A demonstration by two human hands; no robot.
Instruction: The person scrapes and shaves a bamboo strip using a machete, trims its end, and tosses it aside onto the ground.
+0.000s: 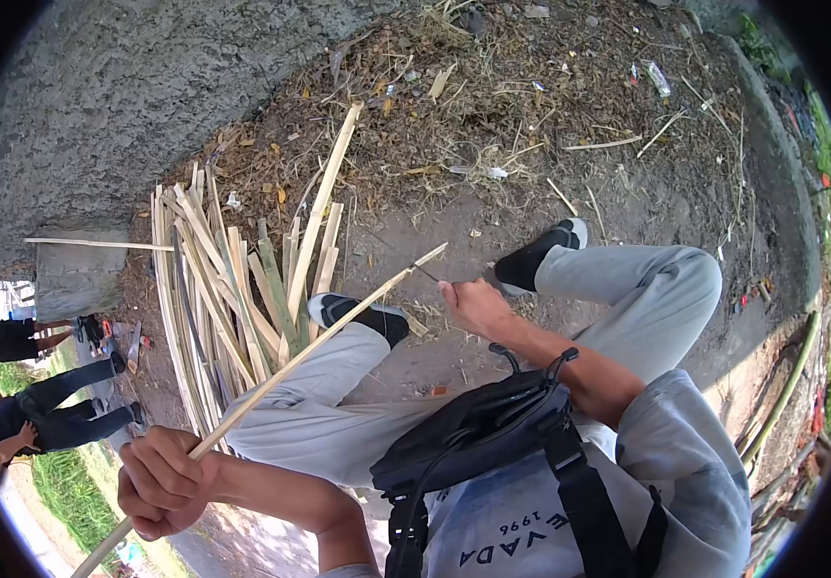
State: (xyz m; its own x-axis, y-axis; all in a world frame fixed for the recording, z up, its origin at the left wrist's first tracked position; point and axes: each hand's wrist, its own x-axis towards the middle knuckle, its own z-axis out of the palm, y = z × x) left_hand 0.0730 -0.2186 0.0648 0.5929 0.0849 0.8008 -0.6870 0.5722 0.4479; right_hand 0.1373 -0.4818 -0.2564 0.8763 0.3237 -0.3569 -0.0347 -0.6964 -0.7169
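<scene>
A long pale bamboo strip (pixel 314 347) runs slantwise from the lower left to the middle of the view. My left hand (pixel 165 482) is closed around its lower part, fingers wrapped over it. Near the strip's far end, my right hand (pixel 478 306) is closed on a thin dark tool that looks like a knife (pixel 425 274). Its blade meets the strip close to the tip; the handle is hidden in my fist. Beyond the strip, a pile of split bamboo strips (pixel 227 279) lies on the ground by my left foot.
A rough grey stone surface (pixel 145 96) rises at the upper left. Dry leaves and litter (pixel 492 116) cover the ground ahead. A black bag (pixel 478 424) hangs across my front. Two other people (pixel 49 409) are at the far left. A green pole (pixel 786 385) lies at the right.
</scene>
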